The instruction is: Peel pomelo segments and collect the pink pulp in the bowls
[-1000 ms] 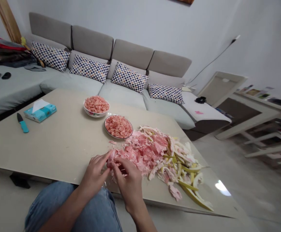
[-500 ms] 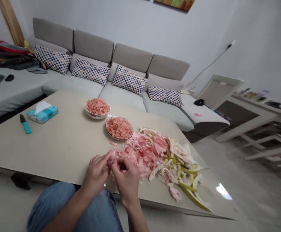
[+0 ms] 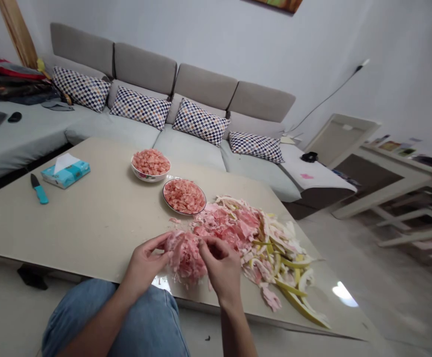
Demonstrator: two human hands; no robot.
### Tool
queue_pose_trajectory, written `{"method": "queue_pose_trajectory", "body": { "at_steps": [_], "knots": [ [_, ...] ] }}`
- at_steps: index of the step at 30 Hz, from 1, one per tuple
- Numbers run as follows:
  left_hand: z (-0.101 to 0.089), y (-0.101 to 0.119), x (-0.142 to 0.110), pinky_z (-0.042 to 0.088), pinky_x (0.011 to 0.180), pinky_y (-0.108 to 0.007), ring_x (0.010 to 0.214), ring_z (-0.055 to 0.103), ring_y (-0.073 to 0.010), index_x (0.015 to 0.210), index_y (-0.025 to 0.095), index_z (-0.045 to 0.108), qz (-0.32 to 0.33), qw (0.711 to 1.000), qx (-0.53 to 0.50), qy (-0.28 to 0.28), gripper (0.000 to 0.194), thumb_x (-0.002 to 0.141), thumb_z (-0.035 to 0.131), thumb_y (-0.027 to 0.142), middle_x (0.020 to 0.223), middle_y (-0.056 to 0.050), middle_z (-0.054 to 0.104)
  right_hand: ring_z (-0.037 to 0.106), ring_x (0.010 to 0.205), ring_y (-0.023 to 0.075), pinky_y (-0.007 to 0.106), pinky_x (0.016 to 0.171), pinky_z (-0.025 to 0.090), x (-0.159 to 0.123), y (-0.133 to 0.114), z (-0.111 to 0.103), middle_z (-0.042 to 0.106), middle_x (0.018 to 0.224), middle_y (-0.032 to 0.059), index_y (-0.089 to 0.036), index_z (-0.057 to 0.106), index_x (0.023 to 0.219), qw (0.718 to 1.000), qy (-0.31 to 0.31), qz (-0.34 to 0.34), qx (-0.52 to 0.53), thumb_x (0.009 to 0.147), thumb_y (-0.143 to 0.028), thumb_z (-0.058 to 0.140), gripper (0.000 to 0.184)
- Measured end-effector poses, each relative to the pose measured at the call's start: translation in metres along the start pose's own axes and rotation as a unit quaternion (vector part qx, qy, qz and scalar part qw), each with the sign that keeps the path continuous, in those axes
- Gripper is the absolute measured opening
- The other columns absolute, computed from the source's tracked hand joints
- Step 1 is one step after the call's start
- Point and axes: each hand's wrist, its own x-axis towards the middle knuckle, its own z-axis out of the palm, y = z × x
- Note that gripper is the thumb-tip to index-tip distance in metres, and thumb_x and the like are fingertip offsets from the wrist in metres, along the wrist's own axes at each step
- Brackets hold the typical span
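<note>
Left hand [image 3: 149, 263], thumb and fingers parted, and right hand [image 3: 221, 265], loosely curled, flank pink peelings [image 3: 186, 255] near the tabletop's [image 3: 89, 233] front edge.

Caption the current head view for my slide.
Bare left hand and right hand at torn pink membranes, near a round white bowl and round dark-rimmed plate of pink pulp.

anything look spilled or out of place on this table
Loose pink skins and yellow-green rind strips lie heaped straight on the beige table, uncontained, and small pink crumbs sit outside the dark-rimmed white plate. Nothing looks damaged.
</note>
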Motion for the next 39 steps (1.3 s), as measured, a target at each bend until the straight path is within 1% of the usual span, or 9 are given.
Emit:
{"method": "queue_pose_trajectory", "body": {
  "at_steps": [4, 8, 11, 16, 20, 26, 32, 37, 39],
  "knots": [
    [-0.003, 0.004, 0.002, 0.046, 0.1, -0.037, 0.113, 0.061, -0.025, 0.119, 0.016, 0.065, 0.005, 0.999, -0.052, -0.004, 0.049, 0.072, 0.075, 0.026, 0.123, -0.011, 0.067, 0.056, 0.058, 0.0159, 0.026, 0.057, 0.044, 0.01, 0.012, -0.022, 0.063, 0.063, 0.0013, -0.016, 0.066, 0.07, 0.996, 0.035, -0.027, -0.072, 0.079, -0.034, 0.058, 0.021],
    [-0.005, 0.004, 0.002, 0.05, 0.09, -0.031, 0.115, 0.06, -0.0254, 0.123, 0.019, 0.063, -0.046, 0.99, -0.128, -0.032, 0.051, 0.074, 0.074, 0.026, 0.127, -0.013, 0.065, 0.045, 0.05, 0.0131, 0.024, 0.05, 0.035, 0.014, 0.027, -0.034, 0.048, 0.052, -0.0029, -0.019, 0.051, 0.056, 0.983, 0.033, -0.065, -0.167, 0.086, -0.035, 0.049, 0.034],
    [-0.006, 0.006, 0.002, 0.052, 0.084, -0.03, 0.111, 0.062, -0.026, 0.123, 0.019, 0.063, -0.073, 0.982, -0.167, -0.045, 0.05, 0.075, 0.073, 0.026, 0.126, -0.014, 0.065, 0.051, 0.053, 0.0153, 0.025, 0.053, 0.038, 0.015, 0.041, -0.036, 0.057, 0.057, -0.0001, -0.019, 0.056, 0.06, 0.972, -0.021, -0.094, -0.216, 0.086, -0.036, 0.051, 0.032],
    [-0.005, 0.01, 0.004, 0.051, 0.084, -0.03, 0.103, 0.064, -0.0233, 0.12, 0.013, 0.064, -0.096, 0.966, -0.23, -0.064, 0.04, 0.081, 0.067, 0.019, 0.119, -0.015, 0.067, 0.067, 0.079, 0.0226, 0.031, 0.071, 0.048, 0.017, 0.049, -0.038, 0.074, 0.089, 0.0087, -0.019, 0.072, 0.092, 0.956, -0.141, -0.072, -0.247, 0.085, -0.025, 0.049, 0.025],
    [-0.004, 0.012, 0.005, 0.051, 0.083, -0.025, 0.097, 0.065, -0.0182, 0.115, 0.013, 0.067, -0.113, 0.952, -0.279, -0.063, 0.031, 0.084, 0.061, 0.013, 0.112, -0.012, 0.07, 0.067, 0.072, 0.0219, 0.028, 0.065, 0.046, 0.018, 0.045, -0.039, 0.075, 0.079, 0.0079, -0.019, 0.074, 0.079, 0.933, -0.177, -0.061, -0.307, 0.088, -0.029, 0.051, 0.027],
    [-0.008, 0.011, 0.009, 0.052, 0.08, -0.022, 0.093, 0.066, -0.0151, 0.112, 0.013, 0.068, -0.134, 0.938, -0.319, -0.029, 0.029, 0.086, 0.057, 0.008, 0.106, -0.009, 0.071, 0.068, 0.071, 0.0207, 0.026, 0.063, 0.043, 0.024, 0.051, -0.047, 0.075, 0.083, 0.0081, -0.02, 0.065, 0.118, 0.908, -0.152, -0.118, -0.372, 0.086, -0.017, 0.049, 0.036],
    [-0.015, 0.007, 0.015, 0.055, 0.08, -0.025, 0.089, 0.068, -0.0127, 0.116, 0.014, 0.064, -0.127, 0.914, -0.383, 0.032, 0.033, 0.091, 0.046, 0.005, 0.111, -0.006, 0.07, 0.065, 0.068, 0.0229, 0.029, 0.064, 0.04, 0.024, 0.05, -0.044, 0.072, 0.071, 0.0096, -0.016, 0.074, 0.087, 0.882, -0.097, -0.175, -0.426, 0.088, -0.022, 0.052, 0.023],
    [-0.018, 0.009, 0.017, 0.059, 0.075, -0.028, 0.079, 0.07, -0.0126, 0.118, 0.015, 0.063, -0.135, 0.895, -0.421, 0.06, 0.034, 0.094, 0.04, 0.007, 0.099, -0.005, 0.073, 0.065, 0.075, 0.022, 0.028, 0.068, 0.04, 0.02, 0.055, -0.032, 0.073, 0.078, 0.0069, -0.017, 0.063, 0.12, 0.884, -0.105, -0.196, -0.41, 0.086, -0.015, 0.053, 0.036],
    [-0.019, 0.009, 0.017, 0.06, 0.072, -0.029, 0.076, 0.07, -0.0131, 0.119, 0.015, 0.062, -0.147, 0.891, -0.426, 0.063, 0.034, 0.094, 0.04, 0.007, 0.096, -0.005, 0.073, 0.066, 0.069, 0.0215, 0.026, 0.063, 0.04, 0.02, 0.056, -0.033, 0.072, 0.073, 0.0072, -0.016, 0.068, 0.109, 0.886, -0.117, -0.174, -0.413, 0.089, -0.021, 0.052, 0.026]
  ]
}}
